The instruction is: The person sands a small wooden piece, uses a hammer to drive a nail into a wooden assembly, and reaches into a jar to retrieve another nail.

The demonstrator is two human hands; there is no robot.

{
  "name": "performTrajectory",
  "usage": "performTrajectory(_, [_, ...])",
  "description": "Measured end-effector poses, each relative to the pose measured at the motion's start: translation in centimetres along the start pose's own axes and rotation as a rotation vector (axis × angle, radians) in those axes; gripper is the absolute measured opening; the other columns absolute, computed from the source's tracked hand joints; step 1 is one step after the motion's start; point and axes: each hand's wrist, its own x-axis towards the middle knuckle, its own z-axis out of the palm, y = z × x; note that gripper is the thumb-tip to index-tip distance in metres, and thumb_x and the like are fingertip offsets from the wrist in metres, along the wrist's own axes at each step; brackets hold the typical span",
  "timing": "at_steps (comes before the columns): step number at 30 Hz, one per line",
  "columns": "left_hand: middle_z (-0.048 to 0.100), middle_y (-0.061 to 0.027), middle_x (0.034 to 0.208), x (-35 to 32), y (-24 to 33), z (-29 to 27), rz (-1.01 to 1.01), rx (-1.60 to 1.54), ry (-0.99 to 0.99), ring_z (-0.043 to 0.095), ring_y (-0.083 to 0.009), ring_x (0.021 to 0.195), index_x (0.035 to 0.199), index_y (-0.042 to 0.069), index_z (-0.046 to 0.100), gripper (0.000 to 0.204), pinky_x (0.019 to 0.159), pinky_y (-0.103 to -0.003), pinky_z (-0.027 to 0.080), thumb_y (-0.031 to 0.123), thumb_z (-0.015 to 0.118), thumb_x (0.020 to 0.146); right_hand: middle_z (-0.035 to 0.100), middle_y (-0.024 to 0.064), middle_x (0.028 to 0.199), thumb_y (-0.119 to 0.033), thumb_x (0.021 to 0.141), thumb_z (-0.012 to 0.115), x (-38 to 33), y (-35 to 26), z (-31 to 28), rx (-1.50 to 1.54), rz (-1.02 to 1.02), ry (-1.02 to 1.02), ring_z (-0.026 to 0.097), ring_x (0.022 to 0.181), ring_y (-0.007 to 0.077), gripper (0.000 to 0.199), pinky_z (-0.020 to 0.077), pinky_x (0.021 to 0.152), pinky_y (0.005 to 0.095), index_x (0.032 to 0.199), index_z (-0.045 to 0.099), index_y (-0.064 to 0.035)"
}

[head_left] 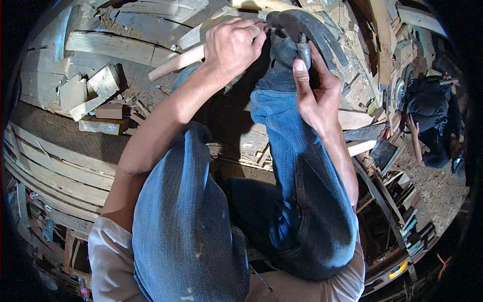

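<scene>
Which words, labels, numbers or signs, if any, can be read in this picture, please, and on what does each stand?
None can be read.
The wooden handle in the left hand shows no legible lettering.
The yellow object at lower right is too small and blurred to read.

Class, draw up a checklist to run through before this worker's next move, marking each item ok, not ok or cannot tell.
1. Left hand closed on the pale wooden handle: ok.
2. Right hand gripping the grey metal piece: ok, thumb and fingers pinch it.
3. Metal piece firmly against the dark curved piece: cannot tell, they overlap in this view.
4. Gloves worn: not ok, both hands are bare.
5. Surroundings free of loose wood: not ok, wood scraps lie at left.
6. Other person apart from the hands: ok, far right.
</scene>
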Motion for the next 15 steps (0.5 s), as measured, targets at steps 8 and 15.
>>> performTrajectory(8, [0.075,-0.0078,0.089,0.20,-0.14,0.68,0.013,-0.044,0.058,0.073,-0.0241,0.079,0.084,0.007,0.077,0.011,0.071,-0.035,0.059,0.016,0.075,0.079,0.054,-0.0064,0.072,-0.019,0.099,0.063,-0.08,0.46,-0.14,0.030,-0.027,0.042,0.041,0.061,0.0009,0.047,0.0329,0.053,0.0182,0.138,0.051,0.0056])
performTrajectory(15, [0.075,-0.0079,0.092,-0.01,-0.26,0.41,-0.016,-0.051,0.046,0.073,-0.0238,0.080,0.087,0.005,0.077,0.013,0.071,-0.033,0.059,0.015,0.074,0.080,0.049,-0.0080,0.066,-0.022,0.099,0.064,-0.09,0.53,0.38,0.018,-0.035,0.055,0.039,0.057,0.0006,0.046,0.0309,0.049,0.0186,0.135,0.055,0.0047])
